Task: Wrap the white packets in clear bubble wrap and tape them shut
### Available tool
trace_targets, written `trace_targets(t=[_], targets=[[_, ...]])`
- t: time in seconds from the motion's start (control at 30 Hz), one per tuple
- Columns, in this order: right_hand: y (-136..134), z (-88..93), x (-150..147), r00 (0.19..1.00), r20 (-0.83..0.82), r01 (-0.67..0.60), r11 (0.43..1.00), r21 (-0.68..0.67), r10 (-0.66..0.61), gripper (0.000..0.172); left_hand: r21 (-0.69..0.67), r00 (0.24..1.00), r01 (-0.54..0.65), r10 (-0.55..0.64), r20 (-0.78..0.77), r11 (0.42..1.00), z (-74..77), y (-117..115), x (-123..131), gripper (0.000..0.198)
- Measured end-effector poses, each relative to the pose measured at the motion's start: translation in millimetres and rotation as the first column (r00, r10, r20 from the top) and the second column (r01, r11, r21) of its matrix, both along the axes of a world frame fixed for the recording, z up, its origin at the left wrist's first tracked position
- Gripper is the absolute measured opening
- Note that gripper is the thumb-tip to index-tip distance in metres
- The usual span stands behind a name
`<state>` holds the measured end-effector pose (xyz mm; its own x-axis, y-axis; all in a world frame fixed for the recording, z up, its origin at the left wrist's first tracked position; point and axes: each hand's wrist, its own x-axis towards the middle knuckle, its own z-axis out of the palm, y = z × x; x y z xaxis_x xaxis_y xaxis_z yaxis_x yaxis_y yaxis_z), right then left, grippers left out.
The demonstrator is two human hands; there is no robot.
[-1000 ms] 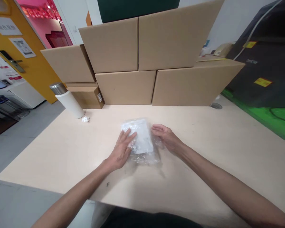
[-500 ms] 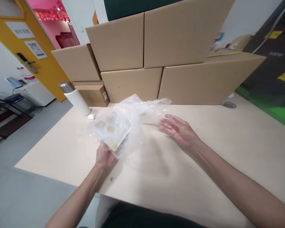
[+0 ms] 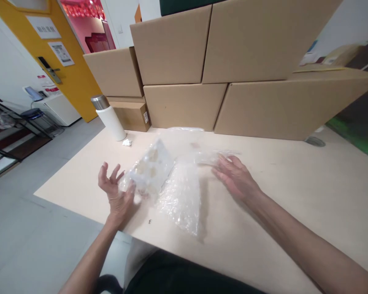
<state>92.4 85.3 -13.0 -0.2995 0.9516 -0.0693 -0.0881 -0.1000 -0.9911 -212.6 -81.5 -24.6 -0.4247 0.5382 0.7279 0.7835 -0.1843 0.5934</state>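
Observation:
A white flat pack with round tan spots (image 3: 150,169) lies tilted on the beige table (image 3: 294,192), partly on a sheet of clear bubble wrap (image 3: 184,192). My left hand (image 3: 115,194) is raised at the pack's left end, fingers spread; the thumb touches the pack's corner. My right hand (image 3: 234,177) lies flat with fingers stretched out on the wrap's right edge, pressing it to the table.
Stacked cardboard boxes (image 3: 214,69) wall off the back of the table. A white flask with a steel cap (image 3: 108,118) and a crumpled white scrap (image 3: 127,142) stand at the back left. The table's left edge drops to grey floor; a yellow door (image 3: 67,61) is beyond.
The wrap has unrolled and now lies spread flat on the table. My left hand has loosened from gripping the pack to spread fingers. My right hand came down onto the wrap.

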Motion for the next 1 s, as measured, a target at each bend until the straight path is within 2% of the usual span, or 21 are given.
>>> trace_targets(t=[0.1,0.17,0.23,0.33,0.43,0.5,0.57,0.67,0.73,0.8,0.87,0.93,1.0], targets=[[-1.4,-2.6,-2.7,0.992,-0.109,0.037,0.977,-0.21,-0.061,0.052,-0.068,0.972,-0.064,0.046,-0.231,0.996,3.0,-18.3,-13.5,0.071],[-7.2,-1.8,-7.6,0.99,-0.124,0.04,0.967,-0.253,-0.074,0.055,-0.175,0.953,-0.091,0.035,-0.302,0.98,2.2,-27.6,-18.3,0.044],[-16.3,0.8,-13.0,0.992,-0.109,0.032,0.957,-0.289,-0.066,0.06,-0.312,0.946,-0.091,-0.016,-0.323,0.946,-1.3,-32.6,-21.1,0.028],[-32.7,7.3,-21.1,0.996,-0.059,-0.078,0.945,-0.316,0.063,0.066,-0.457,0.939,-0.081,-0.085,-0.332,0.886,-8.1,-31.6,-20.5,0.027],[-44.7,14.3,-29.7,0.982,0.028,-0.174,0.95,-0.261,0.187,0.066,-0.417,0.95,-0.077,-0.061,-0.306,0.906,-9.0,-24.2,-12.6,0.02],[-46.3,17.2,-33.5,0.976,0.028,-0.202,0.95,-0.238,0.215,0.059,-0.326,0.987,-0.072,0.02,-0.162,0.943,-4.5,-19.5,-7.3,0.017],[-42.3,18.1,-32.6,0.978,-0.003,-0.202,0.954,-0.221,0.206,0.049,-0.211,0.991,-0.064,0.086,0.098,0.975,1.5,-18.0,-7.4,0.015],[-29.7,16.1,-20.1,0.996,-0.006,-0.092,0.979,-0.181,0.092,0.047,-0.087,0.883,-0.078,0.109,0.457,0.993,4.8,-26.1,-22.0,0.026],[-20.7,12.9,-6.7,1.0,0.014,0.009,0.986,-0.168,-0.007,0.052,-0.134,0.826,-0.122,0.176,0.536,0.983,1.4,-37.8,-36.2,0.045],[-13.8,8.4,6.9,0.993,0.051,0.117,0.978,-0.174,-0.109,0.055,-0.252,0.846,-0.219,0.312,0.432,0.943,-3.2,-50.0,-45.6,0.063],[-9.6,2.8,17.6,0.98,0.088,0.192,0.964,-0.184,-0.179,0.057,-0.288,0.893,-0.361,0.417,0.168,0.887,-4.8,-57.6,-45.0,0.06],[-7.7,-3.1,24.4,0.974,0.102,0.219,0.958,-0.185,-0.203,0.056,-0.23,0.91,-0.415,0.404,-0.096,0.88,-1.1,-57.3,-34.3,0.036],[-7.2,-8.6,27.8,0.977,0.098,0.203,0.964,-0.173,-0.188,0.054,-0.245,0.929,-0.335,0.276,-0.247,0.91,6.3,-48.8,-17.6,0.02]])
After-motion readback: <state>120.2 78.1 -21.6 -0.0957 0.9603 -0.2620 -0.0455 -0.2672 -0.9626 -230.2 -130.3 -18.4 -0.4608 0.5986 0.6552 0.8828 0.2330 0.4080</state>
